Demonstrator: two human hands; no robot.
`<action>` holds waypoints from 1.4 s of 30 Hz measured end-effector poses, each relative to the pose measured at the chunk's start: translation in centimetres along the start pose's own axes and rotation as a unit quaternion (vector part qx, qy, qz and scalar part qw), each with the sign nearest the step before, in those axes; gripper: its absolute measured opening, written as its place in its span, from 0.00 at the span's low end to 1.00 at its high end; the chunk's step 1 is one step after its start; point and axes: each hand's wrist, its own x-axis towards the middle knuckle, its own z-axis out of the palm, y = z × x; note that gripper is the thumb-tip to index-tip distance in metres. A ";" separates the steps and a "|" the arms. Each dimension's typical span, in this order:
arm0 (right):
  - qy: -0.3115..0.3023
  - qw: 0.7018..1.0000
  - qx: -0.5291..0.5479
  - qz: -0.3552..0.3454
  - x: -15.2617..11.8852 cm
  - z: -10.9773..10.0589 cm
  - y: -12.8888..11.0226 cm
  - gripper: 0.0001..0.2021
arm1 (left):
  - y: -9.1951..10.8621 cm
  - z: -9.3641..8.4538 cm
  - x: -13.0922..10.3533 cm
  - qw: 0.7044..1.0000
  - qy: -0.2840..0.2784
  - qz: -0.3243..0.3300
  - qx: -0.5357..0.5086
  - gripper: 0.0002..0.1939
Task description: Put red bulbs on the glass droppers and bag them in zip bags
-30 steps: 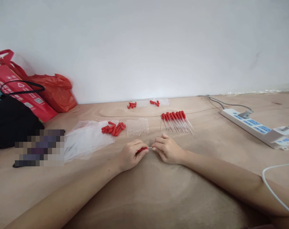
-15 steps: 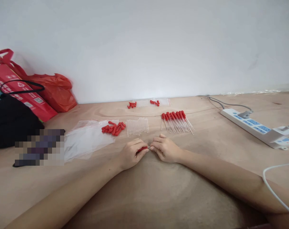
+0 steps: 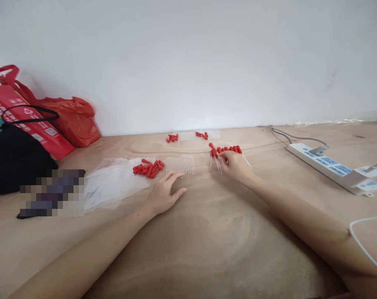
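My left hand [image 3: 165, 193] rests near the table with its thumb and fingers apart and nothing in it. Just beyond its fingertips lie a row of clear thin tubes [image 3: 178, 164] and a pile of red rubber bulbs [image 3: 148, 168]. To the right, my right hand [image 3: 233, 164] pinches a red-bulbed dropper [image 3: 212, 148] over the left part of a row of similar droppers [image 3: 238, 149]. Its fingers hide part of that row. The held dropper's bulb points up and to the left.
Plastic bags [image 3: 113, 180] lie flat at the left, near a black bag [image 3: 20, 158] and a red plastic bag [image 3: 78, 120]. More red bulbs [image 3: 172, 137] and tubes sit by the wall. A power strip [image 3: 334, 166] with cables stands at the right.
My hands have parted. My right hand has moved right and forward to the dropper row with a dropper. My left hand has let go, opened and shifted slightly left.
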 end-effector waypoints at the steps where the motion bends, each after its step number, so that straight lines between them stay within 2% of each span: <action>1: 0.009 0.999 -0.010 0.050 0.5 0.0 0.9 0.10 | 0.0 0.0 0.0 1.000 -0.007 -0.002 0.000 0.16; 3: 0.010 0.993 -0.033 0.113 1.1 0.2 2.1 0.11 | 0.0 0.1 0.0 1.000 -0.014 -0.003 -0.003 0.15; 6: -0.007 0.989 -0.052 0.140 1.3 0.7 2.7 0.11 | 0.1 0.1 0.1 1.000 -0.014 0.005 -0.011 0.13; 22: -0.049 0.984 -0.089 0.143 1.7 2.3 0.2 0.13 | 0.1 0.1 0.2 1.000 -0.013 0.011 -0.010 0.10; 30: -0.016 0.988 -0.046 0.144 1.4 2.0 1.0 0.09 | -0.3 0.3 0.1 1.000 -0.011 0.016 -0.012 0.10; 34: -0.008 0.988 -0.040 0.151 1.3 1.9 1.3 0.11 | -0.3 0.3 0.2 1.000 -0.008 0.017 -0.008 0.10; 42: -0.041 0.986 -0.104 0.123 1.3 1.4 1.6 0.10 | -0.1 0.1 0.2 1.000 -0.019 0.008 -0.011 0.10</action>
